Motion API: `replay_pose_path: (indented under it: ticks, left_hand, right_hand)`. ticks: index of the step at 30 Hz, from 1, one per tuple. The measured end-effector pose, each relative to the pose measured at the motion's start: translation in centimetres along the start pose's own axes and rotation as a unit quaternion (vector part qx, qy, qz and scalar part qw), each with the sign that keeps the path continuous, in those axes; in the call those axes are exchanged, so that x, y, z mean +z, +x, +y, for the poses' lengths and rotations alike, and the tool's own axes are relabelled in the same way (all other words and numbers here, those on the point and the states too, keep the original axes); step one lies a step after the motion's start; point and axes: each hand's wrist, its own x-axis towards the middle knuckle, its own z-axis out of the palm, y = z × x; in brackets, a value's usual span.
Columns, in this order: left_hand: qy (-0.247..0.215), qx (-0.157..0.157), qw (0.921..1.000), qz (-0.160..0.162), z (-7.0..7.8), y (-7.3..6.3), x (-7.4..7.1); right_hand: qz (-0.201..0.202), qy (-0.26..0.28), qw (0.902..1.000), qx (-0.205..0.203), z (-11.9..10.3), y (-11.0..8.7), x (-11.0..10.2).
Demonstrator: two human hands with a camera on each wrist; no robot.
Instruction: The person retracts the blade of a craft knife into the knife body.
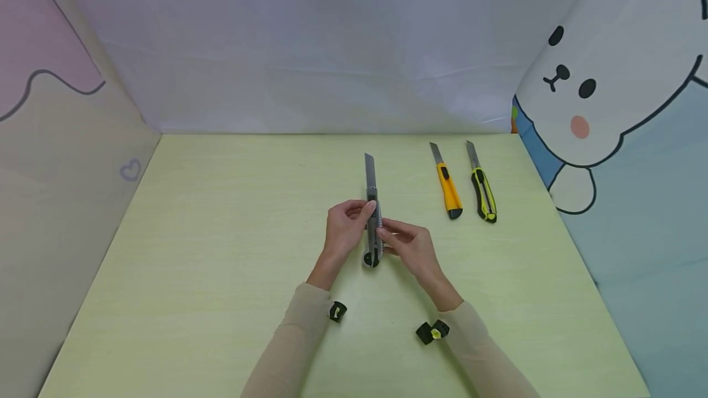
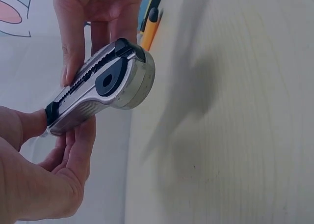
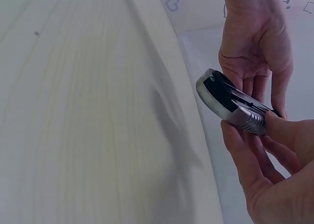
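Note:
A silver utility knife (image 1: 373, 226) with a long extended blade (image 1: 369, 169) is held above the pale green table (image 1: 221, 250), blade pointing away from me. My left hand (image 1: 345, 226) pinches its handle from the left, thumb on the black slider (image 2: 53, 111). My right hand (image 1: 409, 247) grips the handle from the right, thumb on the ribbed side (image 3: 252, 122). The knife's rounded black-and-silver butt end (image 2: 120, 81) faces me, also seen as the butt end (image 3: 216, 94) in the right wrist view.
An orange utility knife (image 1: 448, 189) and a yellow-and-black utility knife (image 1: 483, 192) lie side by side at the right back, blades out. Fabric backdrop walls (image 1: 332, 48) enclose the table on three sides; a cartoon bear print (image 1: 603, 85) is on the right.

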Motion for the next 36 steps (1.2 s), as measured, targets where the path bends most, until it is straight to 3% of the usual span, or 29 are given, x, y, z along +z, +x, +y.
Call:
replay_pose_path:
  ticks: [36]
  left_hand:
    - [0.007, 0.032, 0.9991, -0.027, -0.53, -0.27, -0.23]
  right_hand:
    - [0.015, 0.026, 0.9995, 0.014, -0.14, -0.01, -0.25]
